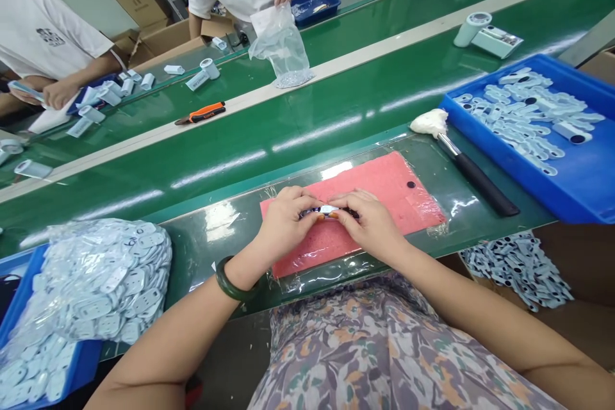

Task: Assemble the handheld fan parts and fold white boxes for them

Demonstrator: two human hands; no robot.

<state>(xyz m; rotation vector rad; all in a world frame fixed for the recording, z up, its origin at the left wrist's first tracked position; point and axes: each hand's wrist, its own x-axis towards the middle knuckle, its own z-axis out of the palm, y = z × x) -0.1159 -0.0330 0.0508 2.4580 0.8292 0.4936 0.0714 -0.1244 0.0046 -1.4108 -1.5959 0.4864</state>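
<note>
Between my two hands is a small pale plastic part [328,209], its ends dark and mostly covered by my fingers. My left hand [287,221] is closed on its left end, thumb below and fingers above. On the other end, my right hand [368,221] grips in the same way. Both hands are just over a red mat [307,253] under clear film. A small black disc [410,185] lies on the mat's right part. Beyond its right edge rests a hammer [480,180] with a black handle and a white-wrapped head.
At right, a blue tray [596,189] holds many pale parts. A plastic bag of pale parts [108,282] bulges over another blue tray [89,365] at left. Across the green belt [331,115] lie orange-handled pliers [206,113] and a clear bag [288,54]. Two people work opposite.
</note>
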